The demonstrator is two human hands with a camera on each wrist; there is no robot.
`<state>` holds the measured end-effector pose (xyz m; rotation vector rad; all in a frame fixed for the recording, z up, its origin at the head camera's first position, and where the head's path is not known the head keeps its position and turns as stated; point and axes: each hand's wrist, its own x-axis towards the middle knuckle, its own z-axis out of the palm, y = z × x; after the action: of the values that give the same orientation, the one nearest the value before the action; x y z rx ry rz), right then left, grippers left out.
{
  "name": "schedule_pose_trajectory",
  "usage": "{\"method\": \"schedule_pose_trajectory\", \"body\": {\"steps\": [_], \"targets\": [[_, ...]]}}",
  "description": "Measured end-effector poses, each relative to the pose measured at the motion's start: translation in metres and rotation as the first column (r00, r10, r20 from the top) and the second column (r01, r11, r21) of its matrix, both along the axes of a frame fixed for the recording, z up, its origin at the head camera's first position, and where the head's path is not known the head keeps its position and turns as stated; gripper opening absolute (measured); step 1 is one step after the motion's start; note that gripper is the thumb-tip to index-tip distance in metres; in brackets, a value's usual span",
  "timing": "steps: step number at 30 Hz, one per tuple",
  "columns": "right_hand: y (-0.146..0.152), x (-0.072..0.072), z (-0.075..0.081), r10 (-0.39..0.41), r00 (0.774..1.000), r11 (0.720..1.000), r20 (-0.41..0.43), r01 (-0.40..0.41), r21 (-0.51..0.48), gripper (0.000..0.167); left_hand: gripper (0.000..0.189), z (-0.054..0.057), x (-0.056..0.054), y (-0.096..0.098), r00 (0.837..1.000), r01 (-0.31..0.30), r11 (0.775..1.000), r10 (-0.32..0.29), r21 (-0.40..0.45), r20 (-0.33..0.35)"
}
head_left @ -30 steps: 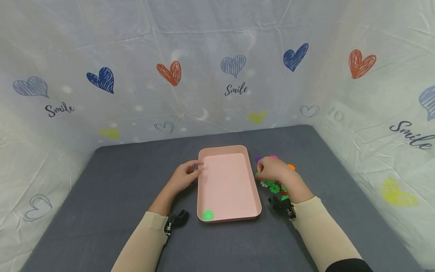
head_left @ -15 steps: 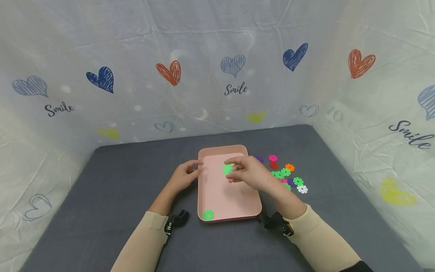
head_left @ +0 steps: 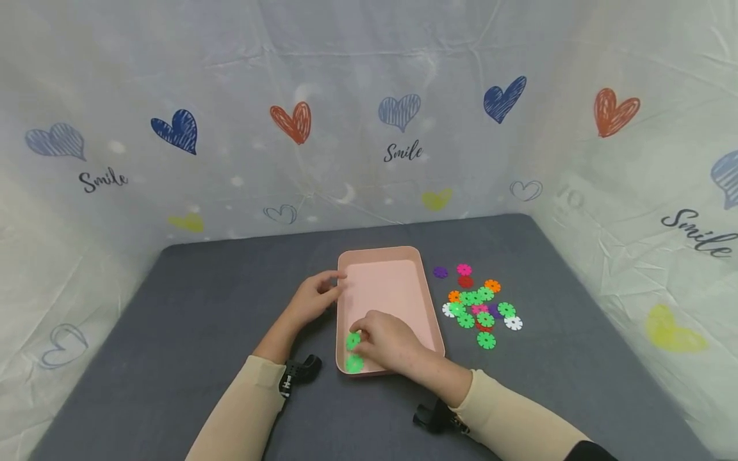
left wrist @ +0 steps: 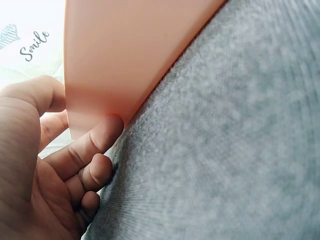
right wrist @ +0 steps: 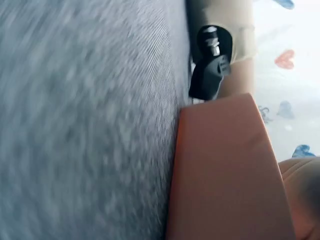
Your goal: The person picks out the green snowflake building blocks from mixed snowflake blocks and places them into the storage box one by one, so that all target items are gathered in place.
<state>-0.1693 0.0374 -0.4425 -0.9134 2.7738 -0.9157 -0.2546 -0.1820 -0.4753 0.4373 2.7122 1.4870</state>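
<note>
A pink tray (head_left: 383, 282) lies on the grey cloth. My left hand (head_left: 313, 298) grips its left side, with a fingertip inside the rim and other fingers against the outer wall in the left wrist view. My right hand (head_left: 389, 342) pinches a green notched plastic disc (head_left: 353, 341) between thumb and finger, low over the tray's near left part. Just nearer the corner, a second green disc (head_left: 354, 365) lies flat on the tray floor. In the right wrist view the tray's wall (right wrist: 225, 170) hides most of the right hand.
To the tray's right, notched discs are scattered on the cloth: several green ones (head_left: 486, 340), with purple (head_left: 441, 272), pink (head_left: 464, 269), red, orange and white (head_left: 513, 323) among them. A printed curtain (head_left: 346, 160) borders the table at the back and sides.
My right hand has gone from the loose discs across the tray to its near left corner, bringing a green disc along. The left hand stays at the tray's left side.
</note>
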Motion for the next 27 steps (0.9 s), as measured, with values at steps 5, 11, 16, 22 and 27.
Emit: {"method": "schedule_pose_trajectory", "body": {"steps": [5,11,16,22,27], "targets": [[-0.002,-0.006,-0.007,0.031,0.999,0.999,0.017,-0.031,0.040,0.028,0.034,0.002,0.000,0.000,1.000,0.009,1.000,-0.008,0.015,-0.009],[0.005,-0.008,0.005,0.062,0.997,0.998,0.049,-0.063,0.008,0.031,0.033,0.001,-0.001,0.000,1.000,0.004,1.000,-0.004,0.009,0.005],[0.024,-0.010,0.036,0.031,0.998,0.998,0.047,-0.028,-0.055,0.030,0.032,0.000,-0.001,0.001,1.000,-0.012,1.000,0.012,-0.005,0.006],[0.063,-0.026,0.065,0.022,1.000,0.995,-0.003,-0.022,-0.095,0.026,0.033,0.000,-0.002,0.001,1.000,-0.023,1.000,0.023,-0.014,0.015],[0.103,-0.045,0.074,-0.066,0.998,0.997,-0.001,0.066,0.031,0.026,0.034,0.000,-0.001,0.002,0.999,-0.032,0.999,0.033,-0.030,0.023]]}}
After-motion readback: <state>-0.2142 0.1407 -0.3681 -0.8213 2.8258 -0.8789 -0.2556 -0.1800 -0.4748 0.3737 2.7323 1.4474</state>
